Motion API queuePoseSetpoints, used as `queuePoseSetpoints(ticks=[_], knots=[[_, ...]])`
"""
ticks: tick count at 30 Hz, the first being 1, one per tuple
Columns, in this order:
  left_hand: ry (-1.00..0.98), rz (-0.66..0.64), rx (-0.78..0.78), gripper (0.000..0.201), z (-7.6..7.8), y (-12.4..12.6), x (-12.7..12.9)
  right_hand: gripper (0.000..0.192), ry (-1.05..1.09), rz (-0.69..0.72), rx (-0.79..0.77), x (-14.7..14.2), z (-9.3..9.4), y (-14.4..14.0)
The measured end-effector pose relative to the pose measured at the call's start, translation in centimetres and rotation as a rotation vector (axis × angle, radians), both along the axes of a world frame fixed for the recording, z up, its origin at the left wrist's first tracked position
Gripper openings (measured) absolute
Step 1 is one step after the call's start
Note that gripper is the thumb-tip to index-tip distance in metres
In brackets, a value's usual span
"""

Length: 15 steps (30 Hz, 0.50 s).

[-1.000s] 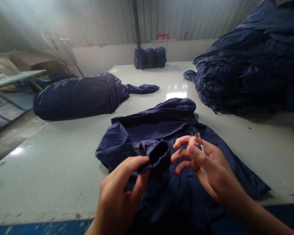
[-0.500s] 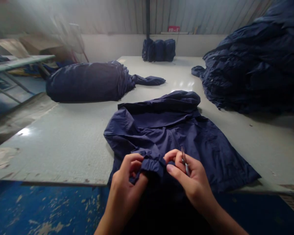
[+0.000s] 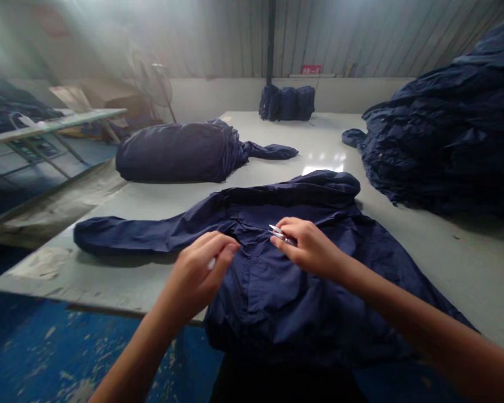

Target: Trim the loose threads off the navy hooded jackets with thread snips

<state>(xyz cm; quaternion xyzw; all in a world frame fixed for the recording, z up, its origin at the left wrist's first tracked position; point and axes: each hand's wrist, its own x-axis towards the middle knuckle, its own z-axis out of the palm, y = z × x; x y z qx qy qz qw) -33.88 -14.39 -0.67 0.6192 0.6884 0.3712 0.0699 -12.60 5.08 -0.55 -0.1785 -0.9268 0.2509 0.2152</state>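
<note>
A navy jacket (image 3: 285,291) lies spread over the near table edge, one sleeve (image 3: 121,235) stretched out to the left. My left hand (image 3: 205,263) is closed at the upper front of the jacket, thumb and fingers pinched on the cloth near the front placket. A small whitish bit shows between its fingers; what it is I cannot make out. In my right hand (image 3: 302,243) is a pair of small metal thread snips (image 3: 282,235), blades pointing left above the jacket. The lower hem of the jacket hangs over the edge towards me.
A rolled navy bundle (image 3: 176,154) rests at the back left of the pale table (image 3: 151,280). Folded navy garments (image 3: 288,103) stand at the far end. To the right rises a large heap of navy garments (image 3: 449,129). A fan (image 3: 155,84) and another table (image 3: 54,124) are behind on the left.
The sleeve cuff has left my hands, and the sleeve now lies out to the left. Both hands have moved up to the jacket front; the snips now point left.
</note>
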Motion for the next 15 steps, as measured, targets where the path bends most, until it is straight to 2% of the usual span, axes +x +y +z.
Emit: queuePoseSetpoints(ticks=[3,5,7,11,15], knots=[[0.114,0.004,-0.184,0.028,-2.4,7.1,-1.3,0.033,-0.033,0.026,0.074,-4.7,-2.4,4.3],[0.095,0.088,-0.228,0.028,-3.3,9.9,-3.4,0.032,-0.065,0.006,0.082,-7.0,-4.2,6.4],[0.071,0.172,-0.288,0.029,-3.8,11.6,-5.6,0.029,-0.084,-0.010,0.085,-8.2,-5.7,7.5],[0.011,0.247,-0.371,0.038,-3.9,14.7,-8.3,0.027,-0.082,0.013,0.060,-7.7,-6.8,7.0],[-0.052,0.211,-0.256,0.026,-3.1,16.2,-7.8,0.030,-0.033,0.035,-0.006,-4.8,-5.7,5.2]])
